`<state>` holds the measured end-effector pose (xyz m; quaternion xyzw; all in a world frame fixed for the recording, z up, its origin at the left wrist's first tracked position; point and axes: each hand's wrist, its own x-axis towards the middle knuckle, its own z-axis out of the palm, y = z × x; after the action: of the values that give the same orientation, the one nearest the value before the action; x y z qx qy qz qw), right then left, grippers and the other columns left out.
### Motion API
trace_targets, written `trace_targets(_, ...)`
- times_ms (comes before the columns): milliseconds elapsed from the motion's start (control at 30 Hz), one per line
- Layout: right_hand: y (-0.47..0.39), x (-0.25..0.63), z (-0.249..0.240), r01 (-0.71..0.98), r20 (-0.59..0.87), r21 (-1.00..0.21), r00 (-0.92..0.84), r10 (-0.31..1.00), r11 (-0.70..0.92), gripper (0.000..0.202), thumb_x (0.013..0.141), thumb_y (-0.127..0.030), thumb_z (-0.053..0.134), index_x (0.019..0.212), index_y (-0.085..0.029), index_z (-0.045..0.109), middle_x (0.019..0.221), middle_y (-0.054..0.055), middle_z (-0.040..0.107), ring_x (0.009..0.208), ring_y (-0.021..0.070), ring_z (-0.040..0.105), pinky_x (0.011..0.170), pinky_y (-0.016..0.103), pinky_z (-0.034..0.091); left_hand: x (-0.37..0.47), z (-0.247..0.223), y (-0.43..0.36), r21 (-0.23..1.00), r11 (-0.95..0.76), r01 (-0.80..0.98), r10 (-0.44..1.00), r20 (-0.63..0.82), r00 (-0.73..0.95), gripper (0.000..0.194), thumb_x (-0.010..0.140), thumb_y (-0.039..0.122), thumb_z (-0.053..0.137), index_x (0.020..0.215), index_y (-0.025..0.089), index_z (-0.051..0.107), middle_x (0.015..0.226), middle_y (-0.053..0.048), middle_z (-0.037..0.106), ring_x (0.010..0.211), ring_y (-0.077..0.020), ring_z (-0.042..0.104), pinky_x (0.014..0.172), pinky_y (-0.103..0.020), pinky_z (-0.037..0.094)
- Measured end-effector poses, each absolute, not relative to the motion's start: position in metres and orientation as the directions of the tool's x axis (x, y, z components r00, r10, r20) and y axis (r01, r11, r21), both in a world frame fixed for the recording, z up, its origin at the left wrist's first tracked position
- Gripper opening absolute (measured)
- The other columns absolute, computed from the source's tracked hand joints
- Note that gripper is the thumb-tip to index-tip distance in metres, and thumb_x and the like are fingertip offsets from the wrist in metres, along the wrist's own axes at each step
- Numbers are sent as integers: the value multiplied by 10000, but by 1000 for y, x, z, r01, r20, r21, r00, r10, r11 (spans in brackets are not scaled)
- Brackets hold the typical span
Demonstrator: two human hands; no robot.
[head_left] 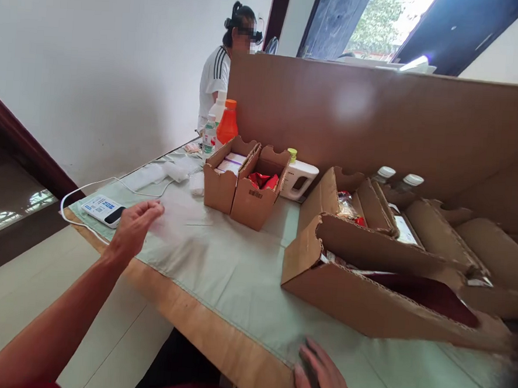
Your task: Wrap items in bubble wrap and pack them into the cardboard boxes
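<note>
My left hand [136, 224] is raised over the left end of the table, with thumb and fingers pinched on a thin clear plastic bag [181, 210] that is blurred by motion. Beside that hand lies a white power bank [103, 209] with a dark end and a white cable. At the table's front edge rests my right hand [324, 376], slightly blurred, thumb and fingers apart, with nothing visible between them. More clear plastic bags [179, 168] lie crumpled beyond my left hand.
Two small cardboard bins [254, 202] stand mid-table, near an orange bottle [228, 123] and a white jug [298, 179]. Larger cardboard bins [344, 299] fill the right side. Behind them rises a cardboard partition [377, 119]; a person [216, 74] is beyond it.
</note>
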<state>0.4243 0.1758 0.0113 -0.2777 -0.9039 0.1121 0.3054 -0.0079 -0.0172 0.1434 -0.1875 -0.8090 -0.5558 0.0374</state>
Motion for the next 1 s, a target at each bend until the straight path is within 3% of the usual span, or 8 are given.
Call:
trace_targets(167, 127, 373, 60, 280, 402, -599, -705, 584, 750, 459, 963, -365, 589, 1403, -233, 570, 1479, 142, 575, 1339, 313, 576, 1081, 525, 495, 91, 125, -6, 996, 80, -28, 609, -71, -790, 325, 698, 490, 738, 608, 197, 628, 952, -65, 738, 818, -224, 638, 687, -299, 456)
trace_targets(333, 118, 357, 76, 185, 183, -854, -769, 613, 486, 899, 865, -618, 689, 1590, -246, 309, 1630, 150, 374, 1481, 353, 391, 1176, 572, 378, 156, 113, 12, 964, 138, -227, 873, -227, -431, 298, 678, 427, 781, 610, 183, 625, 1193, -124, 696, 1256, -353, 531, 902, -365, 418)
trace_targets(400, 121, 366, 73, 148, 137, -925, -728, 672, 349, 903, 870, -674, 646, 1591, -253, 303, 1635, 148, 361, 1488, 351, 376, 1181, 565, 363, 169, 111, 15, 936, 138, -324, 945, -222, -239, 253, 657, 370, 782, 609, 178, 625, 1270, -110, 659, 1298, -346, 495, 922, -359, 407)
trace_targets(533, 128, 391, 67, 43, -3, -999, -625, 781, 30, 819, 885, -685, 616, 1546, -272, 366, 1619, 145, 387, 1485, 327, 386, 1180, 538, 355, 183, 117, 19, 854, 149, -498, 986, -92, 138, 211, 629, 313, 799, 628, 166, 647, 1295, -57, 628, 1030, -226, 596, 857, -319, 427)
trace_targets(700, 129, 407, 67, -175, -209, -876, -703, 680, -450, 856, 761, -695, 738, 1465, -281, 483, 1402, 135, 628, 1260, 311, 619, 1041, 489, 501, 199, 133, 32, 802, 278, -528, 852, 48, 521, 347, 632, 405, 851, 605, 156, 611, 1210, -91, 669, 1079, -266, 581, 952, -375, 425)
trace_targets(800, 138, 415, 71, -262, -290, -804, -611, 737, -534, 656, 655, -565, 861, 1202, -250, 682, 1053, 75, 767, 933, 261, 726, 868, 422, 576, 195, 130, 38, 840, 346, -417, 852, -95, 514, 372, 668, 461, 849, 653, 160, 632, 1081, -82, 700, 986, -233, 600, 898, -351, 440)
trace_targets(900, 156, 430, 77, -328, -304, -867, -248, 920, -375, 469, 544, -433, 918, 912, -208, 735, 885, 41, 764, 792, 218, 701, 796, 375, 579, 178, 118, 39, 877, 419, -235, 891, -348, 290, 348, 748, 475, 819, 825, 177, 656, 838, -10, 669, 756, -137, 570, 719, -261, 415)
trace_targets(1000, 170, 446, 80, -183, -215, -959, -28, 976, -216, 434, 532, -410, 906, 857, -181, 732, 828, 34, 744, 754, 193, 661, 749, 339, 557, 161, 109, 44, 896, 424, -129, 904, -410, 123, 394, 760, 494, 798, 927, 181, 627, 777, 19, 633, 684, -113, 544, 658, -235, 399)
